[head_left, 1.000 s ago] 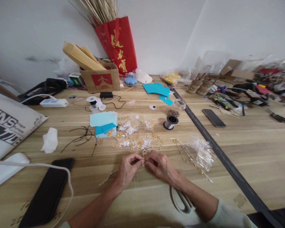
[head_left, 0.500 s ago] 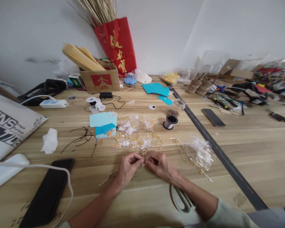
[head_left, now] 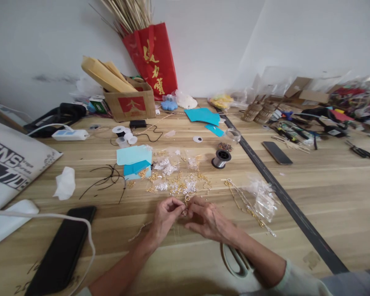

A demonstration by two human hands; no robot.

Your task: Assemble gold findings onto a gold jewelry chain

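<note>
Since the earlier frames both hands have barely shifted: the right hand [head_left: 210, 219] has spread its fingers a little wider and dropped slightly toward the near edge of the table [head_left: 327, 193], while the left hand [head_left: 165, 216] stays put.

Head view: the two hands meet fingertip to fingertip near the middle of the near edge. Left thumb and forefinger are pinched shut on a small gold finding [head_left: 186, 201] that sticks up just above the fingertips. The right fingertips touch the same piece, though whether they truly clamp it is too small to tell. A thin chain [head_left: 140, 231] trails from under the left hand toward the near-left corner. Just beyond the fingertips lies a scatter of gold and silver beads [head_left: 177, 181], with a wire spool [head_left: 221, 158] further toward the far edge and a clear bag of chains [head_left: 260, 197] to the right. A black phone [head_left: 61, 250] lies by the near-left corner.

Such fine joining likely goes best with wrists resting on the table, the piece kept low over the wood so a slip loses nothing, and a light pinch rather than a squeeze
</note>
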